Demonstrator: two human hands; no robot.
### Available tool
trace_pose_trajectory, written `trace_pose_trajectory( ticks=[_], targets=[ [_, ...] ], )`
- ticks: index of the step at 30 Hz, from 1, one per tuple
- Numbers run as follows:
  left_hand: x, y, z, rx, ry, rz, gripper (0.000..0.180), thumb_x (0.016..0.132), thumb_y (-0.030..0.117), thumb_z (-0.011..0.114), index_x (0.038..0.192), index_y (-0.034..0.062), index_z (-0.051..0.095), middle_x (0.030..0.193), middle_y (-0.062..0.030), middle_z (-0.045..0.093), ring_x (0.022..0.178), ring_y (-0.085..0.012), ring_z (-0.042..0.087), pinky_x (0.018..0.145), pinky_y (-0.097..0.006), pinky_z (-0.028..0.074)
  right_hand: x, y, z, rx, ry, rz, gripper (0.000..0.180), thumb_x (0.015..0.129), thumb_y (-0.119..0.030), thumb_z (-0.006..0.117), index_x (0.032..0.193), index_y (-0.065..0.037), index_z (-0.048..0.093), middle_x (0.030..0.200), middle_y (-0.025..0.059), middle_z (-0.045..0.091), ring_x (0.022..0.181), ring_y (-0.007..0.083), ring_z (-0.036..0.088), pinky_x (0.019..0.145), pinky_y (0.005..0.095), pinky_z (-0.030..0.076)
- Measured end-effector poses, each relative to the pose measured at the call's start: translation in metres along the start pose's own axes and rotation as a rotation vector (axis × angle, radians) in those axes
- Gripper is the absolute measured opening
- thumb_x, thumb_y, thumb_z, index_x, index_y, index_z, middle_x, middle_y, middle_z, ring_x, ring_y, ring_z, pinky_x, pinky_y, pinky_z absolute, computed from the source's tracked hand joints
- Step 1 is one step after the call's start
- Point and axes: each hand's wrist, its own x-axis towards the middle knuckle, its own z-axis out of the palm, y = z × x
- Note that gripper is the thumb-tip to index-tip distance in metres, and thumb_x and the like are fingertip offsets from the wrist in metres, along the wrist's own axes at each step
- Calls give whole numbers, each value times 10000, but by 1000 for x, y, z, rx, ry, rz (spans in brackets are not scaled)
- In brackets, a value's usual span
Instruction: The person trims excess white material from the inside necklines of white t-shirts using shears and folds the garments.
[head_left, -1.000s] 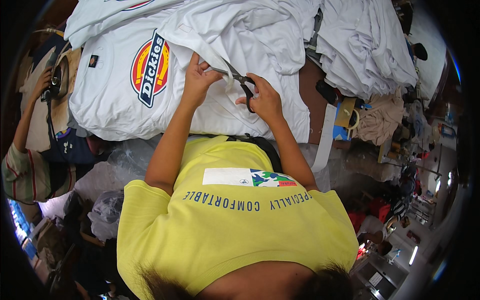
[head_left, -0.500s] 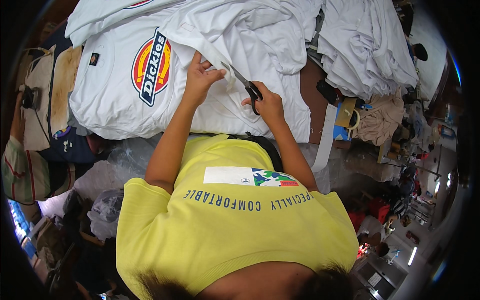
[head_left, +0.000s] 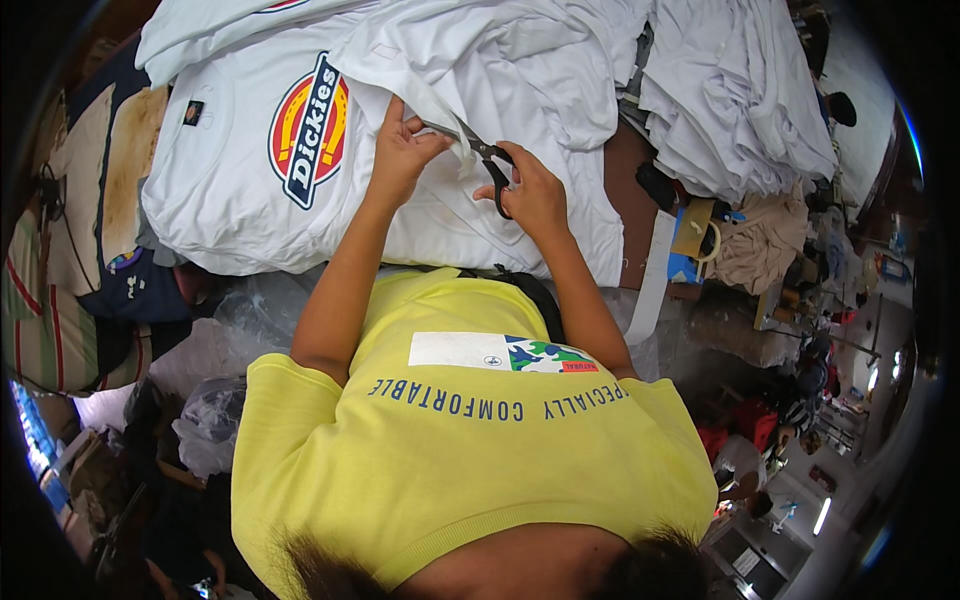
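1. My left hand, index finger stretched, touches one rumpled white cloth garment; whether gripping, I cannot tell.
2. My right hand curls round one pair of black-handled metal scissors, blades at its edge.
3. Leftward, one emblem-printed white T-shirt.

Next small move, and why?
Probably ease the left grip slightly clear before any snip: the scissors, in the right grip, point toward it, their blades close to its fingertips at the edge of the white cloth.
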Motion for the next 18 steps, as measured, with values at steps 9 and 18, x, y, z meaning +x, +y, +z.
trace_pose_trajectory(
  ticks=[9, 18],
  targets=[
    [4, 6, -5, -30, 70, -10, 821, 719, -88, 625, 1388, 49, 171, 1076, -169, 573, 909, -195, 611, 796, -297, 512, -13, 16, 8, 108, -44, 70, 526, 599, -254, 789, 1050, -101, 566, 566, 29, 560, 475, 209, 522, 485, 304, 420],
    [2, 6, -2, -40, 22, 19, 807, 731, -92, 605, 1392, 53, 166, 1064, -153, 583, 896, -183, 612, 795, -291, 509, 4, -9, 0, 28, -47, 82, 641, 524, -373, 816, 1054, -109, 573, 568, 24, 480, 484, 191, 481, 494, 302, 421]
  ],
)
